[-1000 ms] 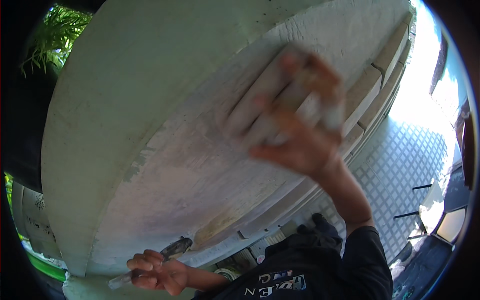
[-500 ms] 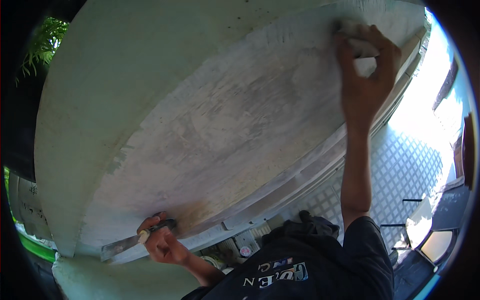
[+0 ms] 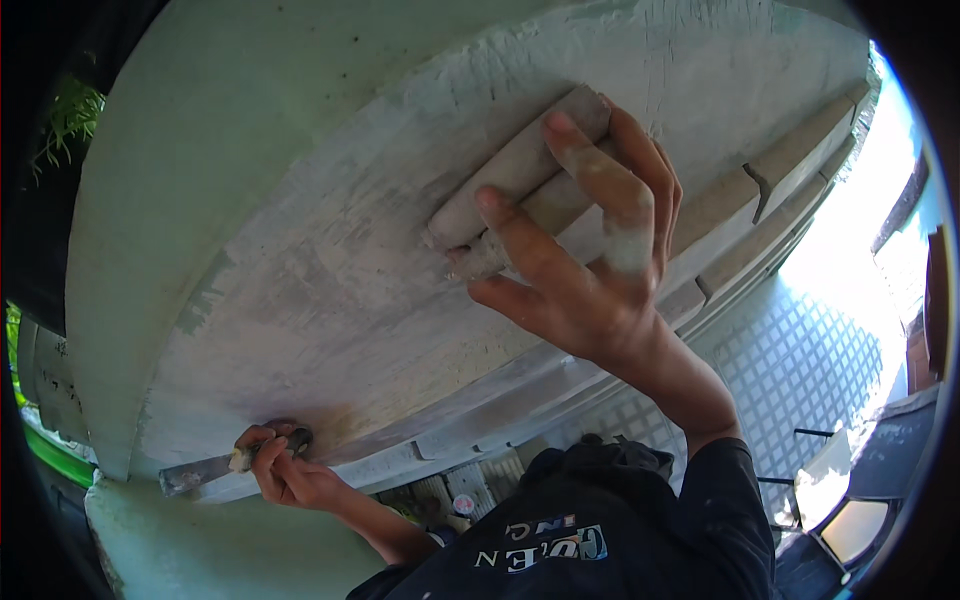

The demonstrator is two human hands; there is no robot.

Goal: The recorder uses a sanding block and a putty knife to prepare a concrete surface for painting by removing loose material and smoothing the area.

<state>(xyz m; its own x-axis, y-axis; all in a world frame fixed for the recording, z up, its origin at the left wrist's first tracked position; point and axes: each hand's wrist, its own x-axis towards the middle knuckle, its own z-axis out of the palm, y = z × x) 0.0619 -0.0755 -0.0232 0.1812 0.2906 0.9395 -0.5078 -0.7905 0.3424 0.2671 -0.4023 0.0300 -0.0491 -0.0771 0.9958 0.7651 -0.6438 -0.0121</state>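
Patchy plastered wall [image 3: 330,290]: the right hand [image 3: 600,275], gripping a whitish block [image 3: 505,180], has shifted from upper right to upper centre, apparently working mid-wall; the left hand [image 3: 290,478] clasps a scraper [image 3: 197,474].

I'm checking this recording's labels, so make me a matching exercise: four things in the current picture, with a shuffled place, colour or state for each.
Column one
1. right hand
2. left hand
3. shirt
4. leafy plant

Column two
A. black, with printed lettering
B. near the upper left edge of the picture
C. gripping a flat-bladed tool
D. holding a pale block-like tool

Pairs: 1-D; 2-C; 3-A; 4-B
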